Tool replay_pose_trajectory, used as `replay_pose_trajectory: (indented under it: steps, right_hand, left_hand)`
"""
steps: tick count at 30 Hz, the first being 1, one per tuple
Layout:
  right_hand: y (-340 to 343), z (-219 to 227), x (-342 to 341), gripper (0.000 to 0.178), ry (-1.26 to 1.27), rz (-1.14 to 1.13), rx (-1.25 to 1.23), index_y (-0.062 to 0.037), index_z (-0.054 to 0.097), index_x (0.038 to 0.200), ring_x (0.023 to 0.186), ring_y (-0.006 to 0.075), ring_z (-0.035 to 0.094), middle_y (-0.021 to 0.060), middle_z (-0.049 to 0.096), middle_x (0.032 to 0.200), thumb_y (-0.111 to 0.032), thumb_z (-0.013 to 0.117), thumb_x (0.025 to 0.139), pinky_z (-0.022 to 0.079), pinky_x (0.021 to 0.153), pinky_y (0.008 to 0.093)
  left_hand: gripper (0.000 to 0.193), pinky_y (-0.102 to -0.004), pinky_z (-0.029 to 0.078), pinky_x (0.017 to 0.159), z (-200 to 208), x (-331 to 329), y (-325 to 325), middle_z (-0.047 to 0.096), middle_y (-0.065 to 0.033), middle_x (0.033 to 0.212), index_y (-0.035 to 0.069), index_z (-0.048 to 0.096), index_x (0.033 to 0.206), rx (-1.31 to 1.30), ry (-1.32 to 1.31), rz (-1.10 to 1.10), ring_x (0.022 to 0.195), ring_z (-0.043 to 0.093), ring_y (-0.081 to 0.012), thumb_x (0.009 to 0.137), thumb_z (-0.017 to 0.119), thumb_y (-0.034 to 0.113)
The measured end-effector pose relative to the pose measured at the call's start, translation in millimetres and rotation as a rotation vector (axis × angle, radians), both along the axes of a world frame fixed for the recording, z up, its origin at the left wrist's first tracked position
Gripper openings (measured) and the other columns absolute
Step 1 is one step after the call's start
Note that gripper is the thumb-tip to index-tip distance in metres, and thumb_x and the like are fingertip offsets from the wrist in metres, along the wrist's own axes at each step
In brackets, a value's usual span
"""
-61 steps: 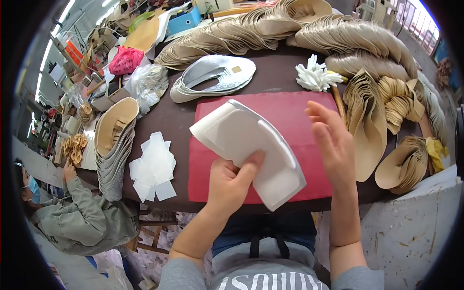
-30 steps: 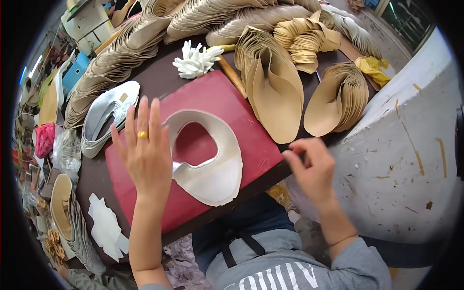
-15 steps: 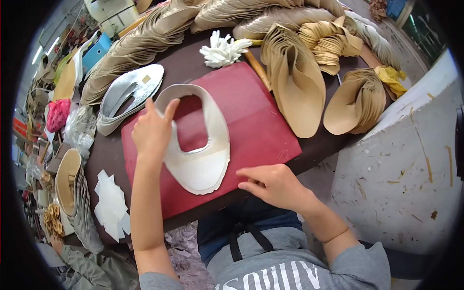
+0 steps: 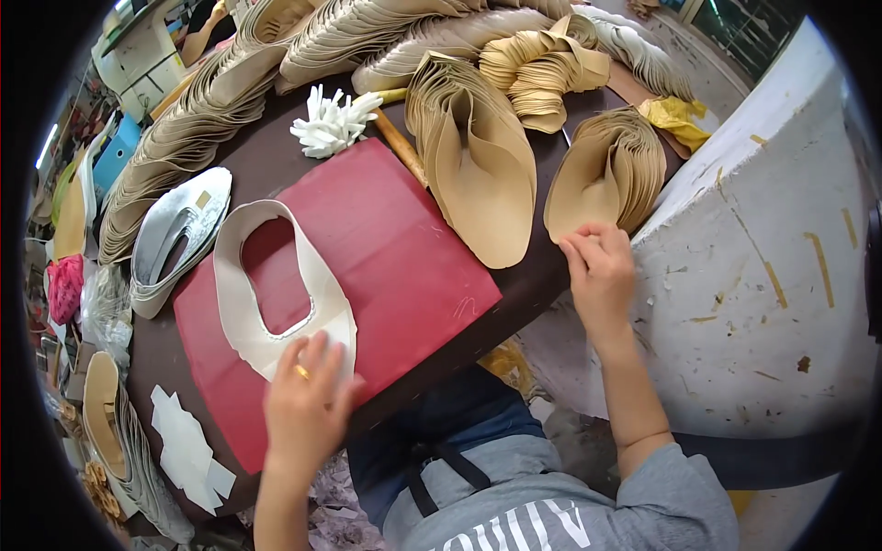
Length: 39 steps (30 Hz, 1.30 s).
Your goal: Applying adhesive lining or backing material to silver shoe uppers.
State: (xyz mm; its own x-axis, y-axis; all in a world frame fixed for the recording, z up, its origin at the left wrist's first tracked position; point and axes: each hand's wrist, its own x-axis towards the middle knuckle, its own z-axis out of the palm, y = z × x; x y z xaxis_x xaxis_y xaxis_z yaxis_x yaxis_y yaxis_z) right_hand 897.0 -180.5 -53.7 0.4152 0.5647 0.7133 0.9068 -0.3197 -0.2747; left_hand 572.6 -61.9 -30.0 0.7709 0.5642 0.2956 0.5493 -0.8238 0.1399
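On a dark red mat [image 4: 404, 248] lies a cream shoe upper [image 4: 265, 344], a loop with a wide open middle and a broad toe part toward me. My left hand [image 4: 308, 395], with a ring on one finger, rests over its near end, fingers apart and slightly blurred; it does not grip the piece. Over at the right, my right hand [image 4: 604, 275] pinches the near tip of a fanned stack of tan shoe uppers [image 4: 634, 165] between thumb and fingers. Whether it has one layer or several is hidden.
A taller tan upper stack [image 4: 478, 202] stands beside a wooden-handled tool [image 4: 400, 147] and a bundle of white strips [image 4: 331, 121]. Silvery uppers [image 4: 188, 220] lie left of the mat, white scraps [image 4: 188, 450] nearer. A white wall-like block [image 4: 726, 266] borders the table's right.
My right hand has moved right and away from me, onto the tan stack. My left hand has come from the loop's far left side to its near end. The view has shifted right.
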Motion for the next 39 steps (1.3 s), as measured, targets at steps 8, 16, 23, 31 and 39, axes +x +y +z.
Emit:
replay_pose_trajectory:
  steps: [8, 16, 23, 31, 39]
  right_hand:
    - [-45, 35, -52, 0.026, 0.414, 0.043, -0.111, -0.0041, 0.065, 0.098, 0.080, 0.0165, 0.052, 0.0064, 0.055, 0.096, -0.014, 0.073, 0.075, 0.043, 0.068, 0.0270]
    - [-18, 7, -57, 0.054, 0.034, -0.255, -0.219, -0.0065, 0.053, 0.122, 0.083, 0.0213, 0.054, 0.0097, 0.053, 0.102, -0.020, 0.075, 0.074, 0.046, 0.071, 0.0329]
    - [-29, 2, -80, 0.042, 0.495, -0.227, -0.091, -0.0042, 0.055, 0.119, 0.063, 0.0220, 0.055, 0.0054, 0.060, 0.078, -0.014, 0.068, 0.080, 0.046, 0.061, 0.0320]
    - [35, 75, -126, 0.026, 0.236, 0.102, 0.161, -0.0014, 0.060, 0.112, 0.090, 0.0227, 0.060, 0.0104, 0.065, 0.103, -0.019, 0.051, 0.094, 0.046, 0.082, 0.0314]
    - [116, 36, -220, 0.036, 1.164, 1.021, -0.391, 0.0027, 0.053, 0.118, 0.078, 0.0094, 0.060, 0.0099, 0.065, 0.097, -0.002, 0.062, 0.084, 0.046, 0.066, 0.0179]
  left_hand:
    - [0.018, -0.0355, 0.046, 0.068, 23, 43, -16, 0.057, -0.0093, 0.093, 0.006, 0.064, 0.089, -0.117, -0.228, -0.058, 0.077, 0.054, -0.0262, 0.078, 0.070, 0.020]
    - [0.040, -0.0366, 0.051, 0.063, -17, 188, -3, 0.060, -0.0156, 0.089, 0.001, 0.063, 0.087, -0.115, -0.268, -0.084, 0.079, 0.060, -0.0315, 0.082, 0.062, 0.040]
    - [0.038, -0.0391, 0.050, 0.059, -25, 174, -21, 0.065, -0.0170, 0.074, 0.000, 0.065, 0.080, -0.147, -0.402, -0.076, 0.068, 0.061, -0.0356, 0.083, 0.059, 0.038]
    - [0.018, -0.0471, 0.045, 0.055, 27, 55, 25, 0.062, -0.0203, 0.073, -0.003, 0.055, 0.081, -0.479, -0.906, 0.059, 0.059, 0.057, -0.0379, 0.083, 0.048, 0.014]
    - [0.039, -0.0216, 0.051, 0.055, 8, -138, 8, 0.061, -0.0165, 0.095, -0.005, 0.045, 0.120, -1.048, -1.095, 0.390, 0.068, 0.061, -0.0154, 0.087, 0.060, 0.008]
